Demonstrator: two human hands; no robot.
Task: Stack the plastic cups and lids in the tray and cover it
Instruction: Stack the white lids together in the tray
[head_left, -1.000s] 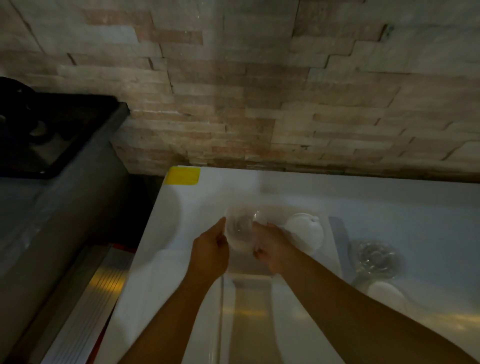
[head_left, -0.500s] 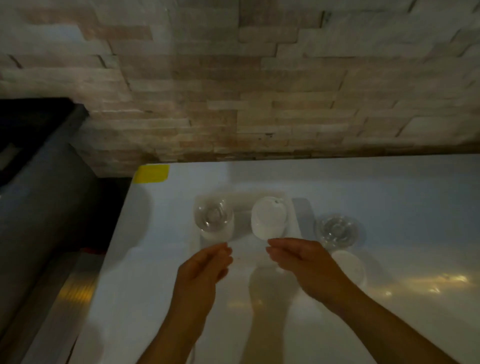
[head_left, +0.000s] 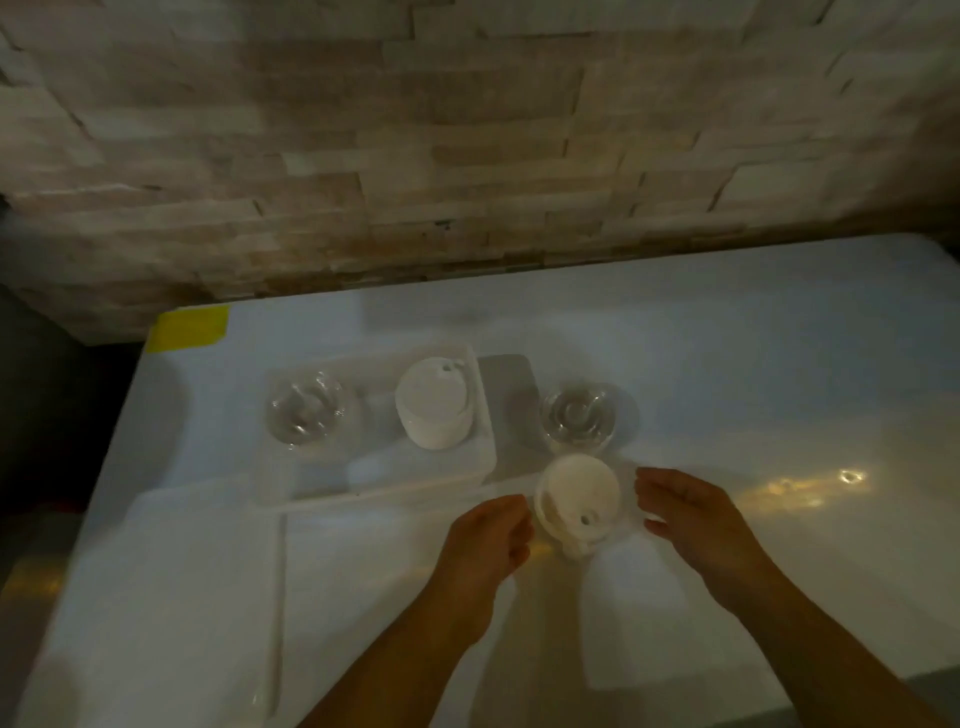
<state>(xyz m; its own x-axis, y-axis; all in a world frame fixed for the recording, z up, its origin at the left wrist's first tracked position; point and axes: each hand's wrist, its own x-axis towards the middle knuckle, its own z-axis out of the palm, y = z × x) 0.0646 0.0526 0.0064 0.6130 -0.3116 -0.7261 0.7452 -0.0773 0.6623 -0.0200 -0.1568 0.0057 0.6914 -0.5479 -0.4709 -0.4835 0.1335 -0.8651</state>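
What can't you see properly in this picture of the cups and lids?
All in the head view:
- How many lids are in the white lid stack between the left hand and right hand: too dim and blurred.
- How many cups are in the clear cup stack in the tray: see-through, blurred.
- Whether either hand touches the stack: too blurred.
- Both forearms: cut off by the bottom edge.

Clear glossy plastic cups (head_left: 305, 408); matt white lids (head_left: 434, 402); rough stone wall (head_left: 415, 130).
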